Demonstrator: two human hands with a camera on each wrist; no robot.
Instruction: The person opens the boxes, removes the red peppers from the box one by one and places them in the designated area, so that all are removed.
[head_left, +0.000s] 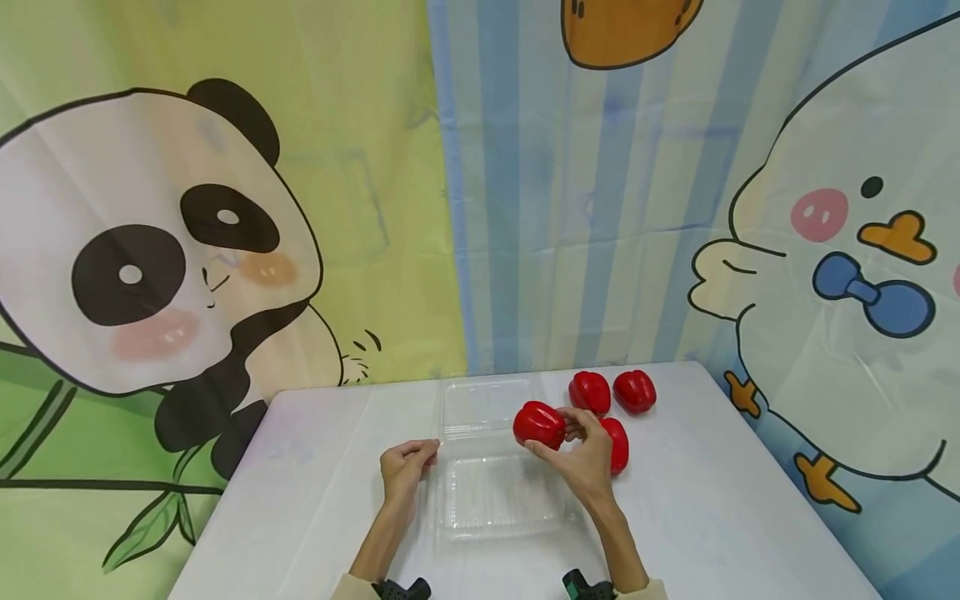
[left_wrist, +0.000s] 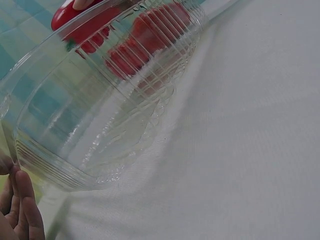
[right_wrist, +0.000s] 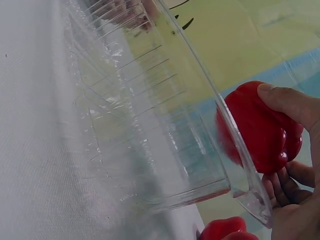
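Note:
A clear plastic clamshell container lies open on the white table, its lid folded out to the far side. My left hand pinches the left edge of the container near the hinge; in the left wrist view the fingertips meet at its rim. With thumb and fingers, my right hand holds a red bell pepper over the right side of the container. In the right wrist view this pepper shows partly behind the clear rim, the thumb on top and fingers beneath.
Three more red bell peppers stand to the right: one at the back, another beside it, and a third partly hidden behind my right hand. A cartoon-printed curtain hangs behind the table.

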